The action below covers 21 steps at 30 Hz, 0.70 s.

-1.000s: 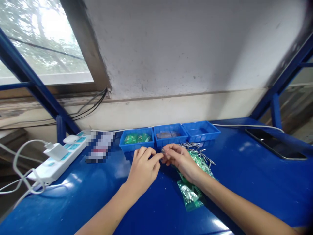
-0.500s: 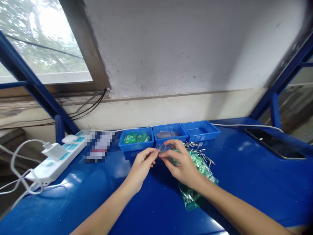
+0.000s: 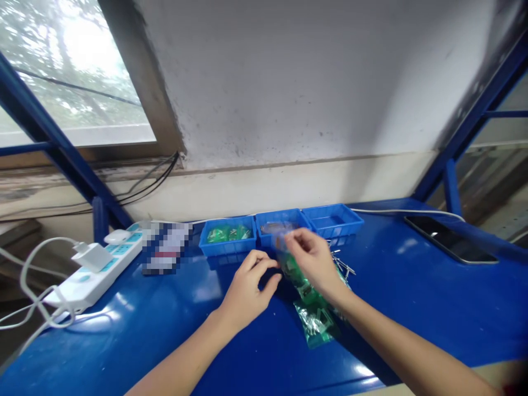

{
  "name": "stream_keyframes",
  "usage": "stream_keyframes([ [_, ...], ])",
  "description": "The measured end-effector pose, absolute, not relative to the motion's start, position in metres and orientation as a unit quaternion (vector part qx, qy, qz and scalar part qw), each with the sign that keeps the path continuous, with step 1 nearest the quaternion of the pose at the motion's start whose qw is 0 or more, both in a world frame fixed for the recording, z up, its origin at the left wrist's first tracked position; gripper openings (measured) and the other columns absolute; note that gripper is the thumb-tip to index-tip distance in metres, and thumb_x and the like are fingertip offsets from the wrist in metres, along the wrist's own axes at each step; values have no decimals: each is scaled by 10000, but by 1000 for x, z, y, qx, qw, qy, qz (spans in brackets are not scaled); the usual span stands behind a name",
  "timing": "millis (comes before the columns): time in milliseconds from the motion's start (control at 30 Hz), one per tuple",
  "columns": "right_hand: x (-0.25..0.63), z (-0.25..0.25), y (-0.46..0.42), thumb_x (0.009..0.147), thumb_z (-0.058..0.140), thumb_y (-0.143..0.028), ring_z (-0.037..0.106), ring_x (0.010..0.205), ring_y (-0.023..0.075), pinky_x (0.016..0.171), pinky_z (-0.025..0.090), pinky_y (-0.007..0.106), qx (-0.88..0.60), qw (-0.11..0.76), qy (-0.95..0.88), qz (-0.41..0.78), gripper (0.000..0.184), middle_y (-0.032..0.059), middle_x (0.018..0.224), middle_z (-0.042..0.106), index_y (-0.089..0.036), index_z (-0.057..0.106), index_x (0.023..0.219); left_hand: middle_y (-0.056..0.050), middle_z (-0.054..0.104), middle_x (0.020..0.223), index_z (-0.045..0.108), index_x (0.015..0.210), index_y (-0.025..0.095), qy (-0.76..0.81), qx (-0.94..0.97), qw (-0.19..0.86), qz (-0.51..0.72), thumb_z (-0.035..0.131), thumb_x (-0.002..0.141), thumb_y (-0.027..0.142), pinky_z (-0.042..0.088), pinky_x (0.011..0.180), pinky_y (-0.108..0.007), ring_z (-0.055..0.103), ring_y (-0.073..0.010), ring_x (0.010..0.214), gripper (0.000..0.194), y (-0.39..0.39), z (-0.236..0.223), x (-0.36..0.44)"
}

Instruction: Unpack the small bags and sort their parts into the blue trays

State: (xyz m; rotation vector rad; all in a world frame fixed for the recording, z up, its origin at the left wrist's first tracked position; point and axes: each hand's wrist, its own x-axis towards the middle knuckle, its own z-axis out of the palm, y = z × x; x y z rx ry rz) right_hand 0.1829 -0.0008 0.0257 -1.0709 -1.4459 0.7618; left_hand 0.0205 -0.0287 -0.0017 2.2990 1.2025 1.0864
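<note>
My right hand [image 3: 314, 263] is raised just in front of the middle blue tray [image 3: 278, 230], its fingers pinched on a small clear bag [image 3: 282, 243] that is blurred. My left hand [image 3: 248, 287] rests lower on the blue table [image 3: 412, 297], fingers curled loosely with nothing seen in them. Green plastic bags [image 3: 314, 322] lie under my right wrist. Loose metal pins [image 3: 343, 265] lie beside them. The left tray [image 3: 226, 236] holds green bags. The right tray [image 3: 332, 219] looks bare inside.
A white power strip [image 3: 97, 268] with a plugged charger and cables lies at the left. A blurred-out card [image 3: 165, 248] lies beside it. A black phone [image 3: 449, 240] with a white cable lies at the right. Wall and window stand behind.
My hands have parted. The right hand has lifted toward the middle tray with the small clear bag, and the left hand has let go and dropped back.
</note>
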Motion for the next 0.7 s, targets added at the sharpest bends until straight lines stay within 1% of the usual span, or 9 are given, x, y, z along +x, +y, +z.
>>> stream_keyframes([
  [133, 216, 63, 2, 830, 557, -277, 498, 663, 138, 603, 406, 290, -391, 772, -499, -47, 67, 17, 763, 529, -222, 558, 868, -64, 557, 973, 587, 984, 217, 457, 825, 180, 280, 538, 826, 436, 386, 832, -422, 512, -245, 937, 274, -44, 3, 33],
  [200, 228, 73, 8, 827, 560, -242, 508, 746, 167, 657, 411, 320, -364, 784, -469, -183, 90, 34, 822, 517, -234, 549, 915, -59, 558, 963, 590, 950, 225, 464, 833, 179, 245, 588, 762, 509, 365, 812, -443, 494, -268, 928, 340, -52, 4, 41],
  [267, 231, 70, 19, 827, 555, -232, 519, 814, 193, 715, 413, 346, -389, 715, -542, -211, 93, 52, 851, 543, -230, 562, 920, -52, 554, 926, 584, 873, 216, 467, 836, 185, 222, 627, 724, 500, 355, 790, -432, 485, -270, 903, 324, -58, 3, 47],
  [333, 228, 56, 29, 819, 564, -247, 534, 838, 207, 750, 412, 355, -439, 570, -678, -149, 82, 64, 849, 590, -215, 596, 887, -42, 548, 882, 564, 791, 202, 472, 829, 210, 215, 649, 717, 419, 352, 775, -401, 483, -252, 872, 245, -58, 1, 50],
  [400, 221, 38, 34, 795, 594, -296, 552, 800, 212, 709, 412, 342, -472, 414, -777, -44, 118, 67, 818, 622, -203, 632, 857, -20, 535, 803, 541, 740, 190, 477, 805, 268, 229, 643, 719, 319, 363, 711, -330, 485, -201, 782, 166, -54, 0, 49],
  [433, 219, 30, 34, 800, 587, -322, 558, 765, 204, 681, 408, 327, -481, 372, -794, 8, 145, 63, 793, 630, -198, 644, 850, -1, 514, 740, 530, 735, 188, 480, 784, 309, 244, 626, 729, 285, 358, 651, -289, 470, -167, 704, 137, -50, 0, 47],
  [500, 215, 22, 30, 832, 537, -393, 549, 653, 171, 606, 385, 291, -486, 337, -800, 106, 230, 35, 700, 622, -196, 654, 820, 39, 439, 627, 504, 753, 187, 483, 733, 381, 289, 584, 762, 258, 311, 537, -235, 397, -114, 562, 107, -43, 1, 42],
  [567, 212, 21, 22, 872, 442, -471, 513, 549, 139, 538, 352, 263, -482, 351, -777, 200, 356, 4, 596, 580, -194, 648, 786, 63, 370, 581, 475, 771, 189, 482, 690, 407, 355, 553, 796, 270, 279, 495, -218, 343, -94, 509, 116, -36, 4, 35],
  [700, 198, 26, 8, 868, 349, -580, 485, 454, 123, 468, 349, 242, -463, 358, -674, 451, 488, -19, 489, 531, -178, 619, 813, 53, 378, 629, 473, 769, 188, 469, 669, 336, 469, 527, 830, 252, 308, 509, -212, 358, -87, 526, 104, -27, 8, 22],
])
